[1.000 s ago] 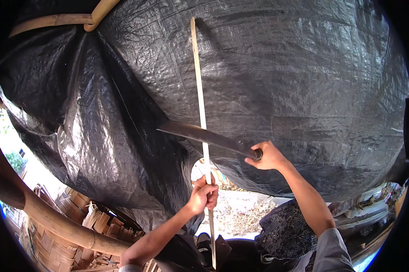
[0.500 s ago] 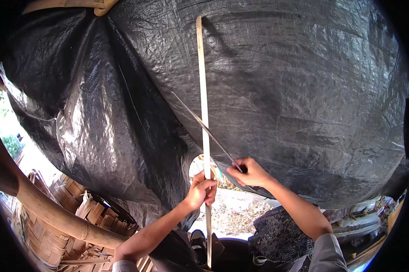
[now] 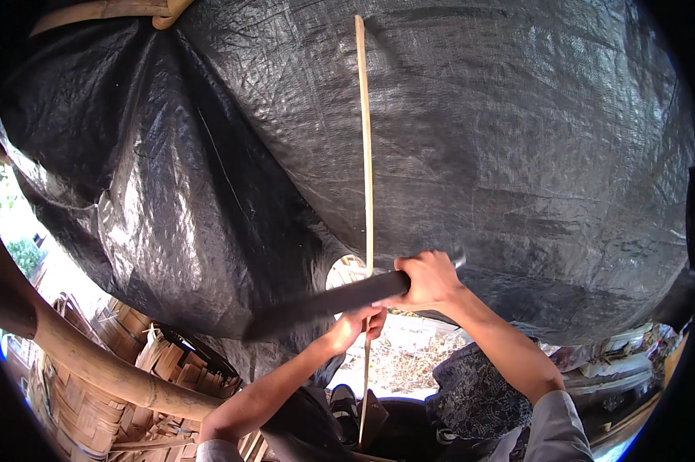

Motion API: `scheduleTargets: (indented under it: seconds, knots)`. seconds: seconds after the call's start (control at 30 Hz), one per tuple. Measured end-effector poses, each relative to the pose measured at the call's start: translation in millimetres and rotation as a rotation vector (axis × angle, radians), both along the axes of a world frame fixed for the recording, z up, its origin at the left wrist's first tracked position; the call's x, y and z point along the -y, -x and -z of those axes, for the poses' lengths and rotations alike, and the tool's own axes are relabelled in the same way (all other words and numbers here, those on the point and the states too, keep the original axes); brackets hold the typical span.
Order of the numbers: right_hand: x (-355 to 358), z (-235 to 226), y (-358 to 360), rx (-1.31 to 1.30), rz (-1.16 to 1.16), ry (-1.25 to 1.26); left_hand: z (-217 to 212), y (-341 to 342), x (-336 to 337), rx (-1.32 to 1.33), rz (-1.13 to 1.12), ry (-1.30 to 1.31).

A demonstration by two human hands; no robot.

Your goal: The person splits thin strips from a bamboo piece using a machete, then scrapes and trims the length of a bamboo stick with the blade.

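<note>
- Strip (image 3: 367,169): one, pale, long, narrow; stands nearly upright before the black tarp (image 3: 532,154), its lower part running down beside your shoe (image 3: 343,400).
- Handling, strip: likely light, stiff yet springy along its length; edges may be sharp or splintery. Best hold is a pinch across the width, clear of the blade.
- Left hand (image 3: 359,329): yours, fingers closed around the strip, low down.
- Right hand (image 3: 430,279): yours, clamped on the knife's handle.
- Knife (image 3: 324,306): one, broad dark blade, probably weighty toward the tip; take it by the handle only. It crosses in front of the strip, just above your left fingers.
- Hard to make out: blade blurred; contact between edge and strip unclear; handle mostly covered by your palm; strip's lowest end indistinct.
</note>
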State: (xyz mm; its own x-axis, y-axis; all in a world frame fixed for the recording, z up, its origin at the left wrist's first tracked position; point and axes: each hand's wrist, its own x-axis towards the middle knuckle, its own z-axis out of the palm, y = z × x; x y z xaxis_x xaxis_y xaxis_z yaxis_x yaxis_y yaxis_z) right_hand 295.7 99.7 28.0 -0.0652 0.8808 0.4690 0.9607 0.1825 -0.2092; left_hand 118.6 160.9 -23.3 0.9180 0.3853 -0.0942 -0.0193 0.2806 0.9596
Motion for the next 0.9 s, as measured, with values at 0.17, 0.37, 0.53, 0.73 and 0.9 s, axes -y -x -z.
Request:
scheduleTargets:
  seconds: [0.17,0.37,0.53,0.73,0.9]
  knots:
    - [4,0,-7,0.143,-0.016,-0.010,23,-7,-1,0.000,-0.024,-0.097]
    - [7,-1,1,0.099,-0.039,-0.025,10,-7,8,0.028,-0.075,-0.175]
    - [3,-13,-13,0.101,0.164,0.035,17,-14,13,-0.074,-0.162,-0.082]
    - [-1,0,-28,-0.310,0.105,0.038,9,-18,27,-0.144,-0.278,-0.489]
    - [9,-15,-12,0.144,0.069,0.069,7,-16,28,-0.094,-0.468,-1.072]
